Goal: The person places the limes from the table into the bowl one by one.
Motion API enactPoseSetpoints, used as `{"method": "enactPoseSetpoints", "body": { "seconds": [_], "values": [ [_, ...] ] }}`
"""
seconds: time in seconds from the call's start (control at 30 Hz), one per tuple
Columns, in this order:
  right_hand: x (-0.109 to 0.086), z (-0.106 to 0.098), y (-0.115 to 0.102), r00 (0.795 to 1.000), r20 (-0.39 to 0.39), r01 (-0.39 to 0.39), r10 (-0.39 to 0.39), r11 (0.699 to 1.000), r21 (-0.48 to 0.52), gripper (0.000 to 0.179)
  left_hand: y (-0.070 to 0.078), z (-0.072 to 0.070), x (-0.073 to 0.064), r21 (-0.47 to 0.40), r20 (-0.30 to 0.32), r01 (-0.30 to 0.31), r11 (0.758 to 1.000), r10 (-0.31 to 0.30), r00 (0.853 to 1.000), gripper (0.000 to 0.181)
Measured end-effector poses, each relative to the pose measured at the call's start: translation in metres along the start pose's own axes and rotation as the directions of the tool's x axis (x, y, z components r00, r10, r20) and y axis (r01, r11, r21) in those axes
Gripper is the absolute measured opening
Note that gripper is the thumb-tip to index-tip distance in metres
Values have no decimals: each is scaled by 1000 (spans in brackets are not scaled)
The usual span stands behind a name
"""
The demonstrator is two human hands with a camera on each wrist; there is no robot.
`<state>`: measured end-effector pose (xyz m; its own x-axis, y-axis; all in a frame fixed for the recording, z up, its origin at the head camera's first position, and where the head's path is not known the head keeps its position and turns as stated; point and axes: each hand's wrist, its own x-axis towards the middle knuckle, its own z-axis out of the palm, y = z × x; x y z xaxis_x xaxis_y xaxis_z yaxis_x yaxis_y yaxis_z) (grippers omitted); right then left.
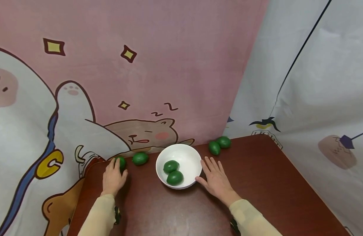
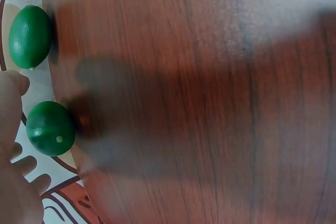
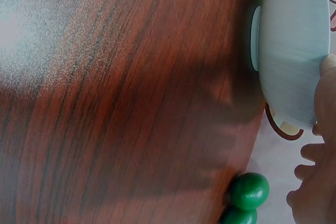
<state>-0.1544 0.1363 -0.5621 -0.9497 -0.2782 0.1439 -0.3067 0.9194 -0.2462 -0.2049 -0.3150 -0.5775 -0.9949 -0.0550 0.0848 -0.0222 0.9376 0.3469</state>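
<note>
Cream sleeves (image 1: 96,216) end in unclenched, separated hands (image 1: 113,178) (image 1: 216,179); white bowl (image 1: 189,160) contains two limes (image 1: 175,178).

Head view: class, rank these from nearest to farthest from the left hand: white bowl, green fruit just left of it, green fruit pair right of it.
1. Green fruit: back left.
2. White bowl: centre.
3. Green fruit pair: back right.

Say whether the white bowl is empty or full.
Neither: the white bowl is partly filled. In the head view, two green limes lie inside, leaving much of it bare.
</note>
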Motion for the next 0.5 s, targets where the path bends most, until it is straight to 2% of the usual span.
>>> {"method": "enactPoseSetpoints", "body": {
  "seconds": [0.2, 0.5],
  "values": [
    [1, 1, -1, 1000, 6, -4, 4, 1000, 0, 81, -1, -1, 4, -29, -7, 0, 1000, -1, 1000, 71],
    [1, 1, -1, 1000, 3, -3, 3, 1000, -14, 81, -1, 0, 8, -60, 23, 26, 998, -25, 999, 71]
  ]
}}
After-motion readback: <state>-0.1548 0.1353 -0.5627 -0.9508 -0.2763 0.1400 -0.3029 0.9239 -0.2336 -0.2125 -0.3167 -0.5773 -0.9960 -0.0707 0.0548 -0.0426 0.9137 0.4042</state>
